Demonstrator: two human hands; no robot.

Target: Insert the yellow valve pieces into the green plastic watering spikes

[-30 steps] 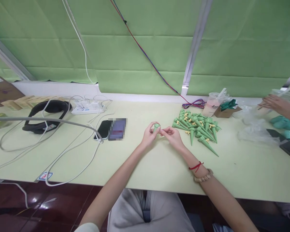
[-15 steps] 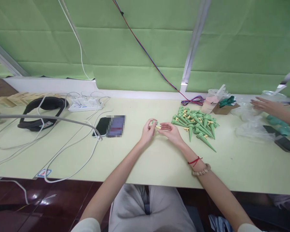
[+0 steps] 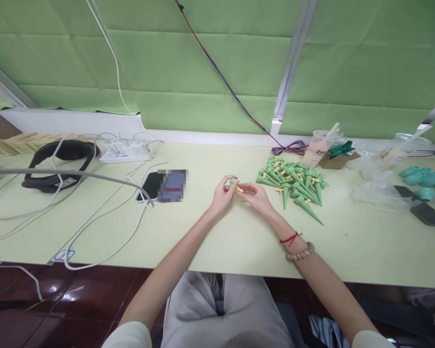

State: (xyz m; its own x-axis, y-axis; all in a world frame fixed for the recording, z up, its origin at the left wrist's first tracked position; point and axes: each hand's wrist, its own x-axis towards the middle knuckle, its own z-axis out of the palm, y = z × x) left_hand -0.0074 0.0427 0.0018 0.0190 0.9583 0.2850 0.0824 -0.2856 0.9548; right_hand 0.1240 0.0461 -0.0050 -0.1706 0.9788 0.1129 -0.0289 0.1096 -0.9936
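My left hand (image 3: 222, 197) is closed on a small green plastic piece (image 3: 232, 181), mostly hidden by the fingers; it looks like the cap end of a watering spike. The fingers of my right hand (image 3: 256, 197) pinch a small yellow valve (image 3: 239, 190) right beside it. Both hands meet just above the table, and I cannot tell how far the valve sits in the green piece. To the right of my right hand lies a pile of green watering spikes (image 3: 299, 181), many with yellow valves at the side.
Behind the pile stand a drink cup (image 3: 315, 149) and a small cardboard box (image 3: 336, 161). Clear plastic bags (image 3: 379, 193), a dark phone (image 3: 429, 212) and teal rounded pieces (image 3: 426, 178) lie far right. Phones (image 3: 148, 187), white cables (image 3: 105, 258) and a black headset (image 3: 60, 181) are left.
The other person's hand at the far right has gone out of view, uncovering the teal pieces and a cup. My fingers have shifted slightly around the green piece and the yellow valve.
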